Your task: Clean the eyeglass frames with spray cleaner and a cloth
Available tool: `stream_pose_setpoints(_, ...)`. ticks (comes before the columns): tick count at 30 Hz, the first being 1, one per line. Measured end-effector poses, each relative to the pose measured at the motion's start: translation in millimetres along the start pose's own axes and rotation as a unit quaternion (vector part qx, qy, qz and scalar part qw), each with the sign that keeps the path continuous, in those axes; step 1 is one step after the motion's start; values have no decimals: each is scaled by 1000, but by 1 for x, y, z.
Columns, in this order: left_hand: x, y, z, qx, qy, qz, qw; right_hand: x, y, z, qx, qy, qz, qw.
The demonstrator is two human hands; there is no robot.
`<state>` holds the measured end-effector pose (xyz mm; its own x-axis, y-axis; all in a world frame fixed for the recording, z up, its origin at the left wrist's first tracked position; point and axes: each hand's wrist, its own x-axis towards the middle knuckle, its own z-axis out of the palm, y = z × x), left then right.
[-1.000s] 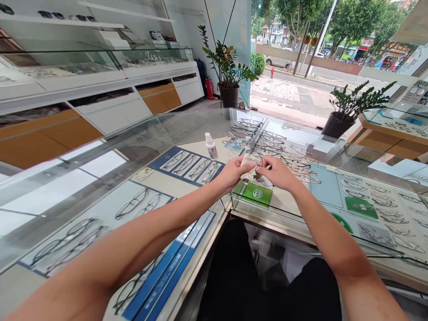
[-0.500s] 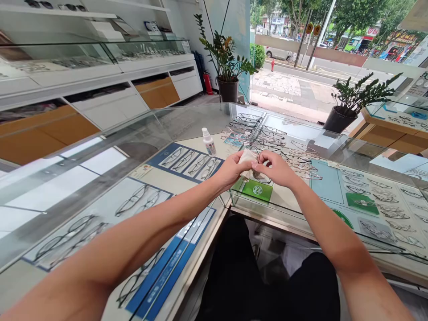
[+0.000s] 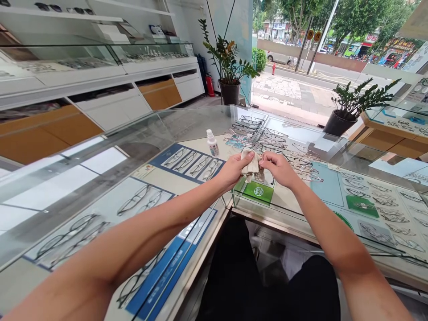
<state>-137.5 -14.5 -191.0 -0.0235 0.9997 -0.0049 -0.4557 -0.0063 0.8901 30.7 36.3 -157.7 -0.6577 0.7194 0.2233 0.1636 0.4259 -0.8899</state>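
Observation:
My left hand pinches a cream cloth, thumb on top, folded about part of a pair of eyeglasses. My right hand grips the frame of those glasses at the right, its fingers close against the cloth. One lens hangs below the fingers; the rest of the frame is covered by cloth and hands. Both hands are above the corner of the glass display case, over a green card. A small white spray bottle stands upright on the glass, left of and beyond the hands.
Rows of eyeglasses lie on the glass behind my hands. More frames are in the case at left and right. A potted plant stands at the right, another plant by the window. A fire extinguisher stands near the wall.
The cloth is spread more openly under my left thumb, which now lies across its top. My right hand still holds the glasses. The view has shifted slightly.

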Motion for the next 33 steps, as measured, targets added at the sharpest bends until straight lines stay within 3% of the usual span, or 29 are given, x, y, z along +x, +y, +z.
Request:
stream_pose_setpoints(11, -4, 1, 0, 47, 29, 0, 998, 0, 2, 5, 6, -13, 11, 1000)
stream_pose_setpoints(33, -2, -2, -4, 25, 8, -9, 1000, -1, 0, 4, -57, -23, 9, 998)
